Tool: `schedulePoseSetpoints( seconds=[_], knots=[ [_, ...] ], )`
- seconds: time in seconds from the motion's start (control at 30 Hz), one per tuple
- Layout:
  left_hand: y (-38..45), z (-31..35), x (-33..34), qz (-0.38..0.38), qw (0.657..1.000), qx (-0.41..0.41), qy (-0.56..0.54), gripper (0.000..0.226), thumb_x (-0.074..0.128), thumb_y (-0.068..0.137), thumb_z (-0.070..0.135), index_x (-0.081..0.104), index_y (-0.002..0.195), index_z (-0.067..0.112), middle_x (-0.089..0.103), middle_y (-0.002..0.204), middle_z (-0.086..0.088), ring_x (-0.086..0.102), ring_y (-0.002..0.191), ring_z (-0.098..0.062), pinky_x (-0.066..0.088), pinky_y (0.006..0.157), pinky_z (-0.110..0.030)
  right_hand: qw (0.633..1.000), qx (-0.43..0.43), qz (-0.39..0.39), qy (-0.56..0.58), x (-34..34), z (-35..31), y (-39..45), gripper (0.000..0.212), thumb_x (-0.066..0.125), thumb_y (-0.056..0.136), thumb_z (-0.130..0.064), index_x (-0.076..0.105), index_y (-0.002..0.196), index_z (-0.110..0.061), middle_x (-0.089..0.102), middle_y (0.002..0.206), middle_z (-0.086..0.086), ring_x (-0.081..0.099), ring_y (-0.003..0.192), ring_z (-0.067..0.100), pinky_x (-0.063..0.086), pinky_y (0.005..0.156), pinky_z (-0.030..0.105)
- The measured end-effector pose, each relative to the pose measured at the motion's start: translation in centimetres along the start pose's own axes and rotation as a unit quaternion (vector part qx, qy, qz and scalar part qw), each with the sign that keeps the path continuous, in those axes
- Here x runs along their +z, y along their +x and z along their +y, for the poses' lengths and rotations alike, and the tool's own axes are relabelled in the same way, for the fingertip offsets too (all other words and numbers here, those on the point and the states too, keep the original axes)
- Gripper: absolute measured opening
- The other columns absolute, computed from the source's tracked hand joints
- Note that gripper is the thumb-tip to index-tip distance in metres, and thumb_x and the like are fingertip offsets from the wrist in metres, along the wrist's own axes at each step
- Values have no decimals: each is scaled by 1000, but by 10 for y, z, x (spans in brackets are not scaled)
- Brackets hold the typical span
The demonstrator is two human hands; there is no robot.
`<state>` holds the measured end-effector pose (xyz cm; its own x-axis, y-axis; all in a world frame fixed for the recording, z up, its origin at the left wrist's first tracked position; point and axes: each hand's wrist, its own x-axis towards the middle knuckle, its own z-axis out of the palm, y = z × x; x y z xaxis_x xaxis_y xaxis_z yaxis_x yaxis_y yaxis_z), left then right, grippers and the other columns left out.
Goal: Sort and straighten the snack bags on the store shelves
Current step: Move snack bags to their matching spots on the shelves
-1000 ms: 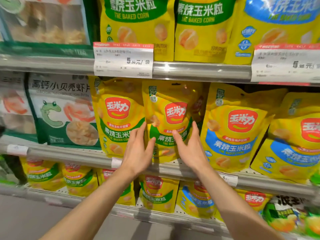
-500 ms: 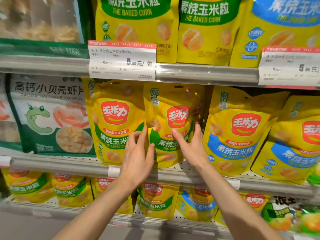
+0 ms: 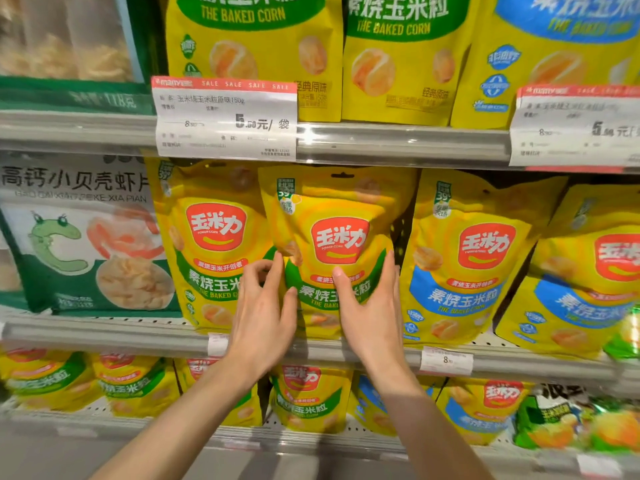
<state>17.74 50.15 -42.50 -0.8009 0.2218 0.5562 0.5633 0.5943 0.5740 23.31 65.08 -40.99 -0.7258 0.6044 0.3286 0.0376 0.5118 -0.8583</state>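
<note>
On the middle shelf [image 3: 104, 332] a yellow baked-corn bag with a green band [image 3: 341, 233] stands between a matching green-band bag [image 3: 211, 244] on its left and a blue-band bag [image 3: 460, 271] on its right. My left hand [image 3: 263, 310] pinches the middle bag's left edge with thumb and forefinger, its other fingers curled. My right hand [image 3: 374, 313] grips the bag's right side, thumb on the front and fingers round the edge. The bag leans slightly, and its lower part is hidden behind my hands.
A green shrimp-chip bag [image 3: 79, 237] stands at the left, and more blue-band bags [image 3: 588, 289] lean at the right. Large corn bags [image 3: 252, 46] fill the shelf above, behind sale price tags [image 3: 225, 119]. Several smaller bags [image 3: 304, 396] crowd the shelf below.
Both hands have closed in on the middle green-band bag, from flat fingers beside it to a hold on its two edges. The view has moved closer to the shelf.
</note>
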Motion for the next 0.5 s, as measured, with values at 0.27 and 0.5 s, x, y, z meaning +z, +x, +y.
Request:
schedulePoseSetpoints(
  seconds=[0.27,0.5],
  knots=[
    [4,5,1,11,1000,-2,-3,61,55,103,24,33,158,10,44,135,-7,48,122,-21,44,98,-31,1000,-20,13,-12,8,2,-10,88,54,96,-60,7,164,-28,7,173,-5,8,158,13,19,125,33],
    [7,5,5,2,999,9,35,59,54,103,20,33,157,8,43,134,-11,48,124,-26,41,92,-28,994,-87,12,-62,-2,-10,6,89,52,100,-52,-1,164,-21,1,173,-2,2,159,12,12,126,28]
  ],
)
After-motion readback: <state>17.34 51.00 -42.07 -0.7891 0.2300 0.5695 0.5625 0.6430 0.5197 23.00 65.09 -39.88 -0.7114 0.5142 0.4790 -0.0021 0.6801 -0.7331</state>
